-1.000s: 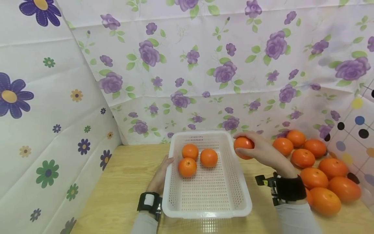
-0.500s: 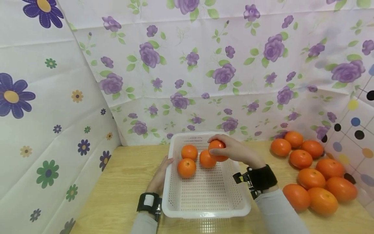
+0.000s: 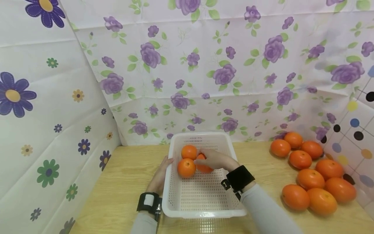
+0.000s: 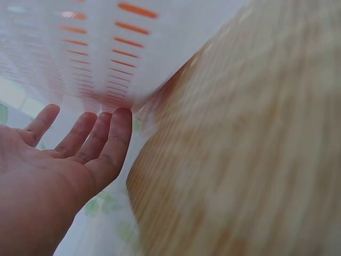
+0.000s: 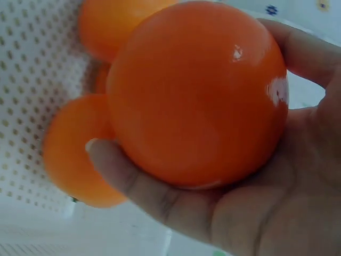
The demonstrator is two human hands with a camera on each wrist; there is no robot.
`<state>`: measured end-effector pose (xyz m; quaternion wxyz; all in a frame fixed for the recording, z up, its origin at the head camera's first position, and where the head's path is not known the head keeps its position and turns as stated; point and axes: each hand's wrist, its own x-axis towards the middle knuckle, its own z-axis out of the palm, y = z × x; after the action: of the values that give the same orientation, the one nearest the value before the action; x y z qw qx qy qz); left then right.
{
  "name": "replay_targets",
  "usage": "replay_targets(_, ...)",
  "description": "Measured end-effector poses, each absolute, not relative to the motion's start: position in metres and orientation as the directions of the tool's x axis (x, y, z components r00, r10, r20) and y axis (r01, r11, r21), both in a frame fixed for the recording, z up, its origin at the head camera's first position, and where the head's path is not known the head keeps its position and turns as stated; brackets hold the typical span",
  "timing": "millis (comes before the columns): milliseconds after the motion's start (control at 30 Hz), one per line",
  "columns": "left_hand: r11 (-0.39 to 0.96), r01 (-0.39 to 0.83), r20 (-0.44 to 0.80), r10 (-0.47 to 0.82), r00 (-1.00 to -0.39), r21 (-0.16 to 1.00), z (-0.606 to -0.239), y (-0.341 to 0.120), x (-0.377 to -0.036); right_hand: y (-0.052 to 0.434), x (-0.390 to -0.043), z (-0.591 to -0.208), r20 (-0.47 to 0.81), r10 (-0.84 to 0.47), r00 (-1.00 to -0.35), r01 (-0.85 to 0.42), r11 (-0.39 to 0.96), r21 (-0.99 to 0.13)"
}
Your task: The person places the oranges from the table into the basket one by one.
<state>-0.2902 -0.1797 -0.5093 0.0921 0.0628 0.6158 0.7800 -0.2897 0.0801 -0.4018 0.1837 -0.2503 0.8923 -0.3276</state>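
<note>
Oranges (image 3: 187, 167) in basket (image 3: 204, 201) (far end); loose pile (image 3: 312, 174) right on table (image 3: 122, 188)

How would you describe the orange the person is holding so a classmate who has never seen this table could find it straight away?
Start at the white perforated basket on the wooden table. Several oranges sit at its far end; the one you want lies under the right hand, whose fingers curl round it. Unlike the two bare oranges to its left and the loose pile outside the basket, it alone is gripped.
</note>
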Motion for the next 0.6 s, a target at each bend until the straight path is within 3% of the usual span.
replay_targets(267, -0.217, -0.062, -0.010, 0.232, -0.973, 0.974, -0.511, -0.179, -0.286, 0.078, -0.285, -0.405, -0.322, -0.480, -0.816, -0.243, 0.790, -0.563)
replay_targets(600, -0.195, -0.066, -0.030, 0.186, -0.982, 0.979, -0.510, -0.178, -0.286, 0.077, -0.287, -0.414, -0.396, -0.432, -0.810, -0.188, 0.832, -0.522)
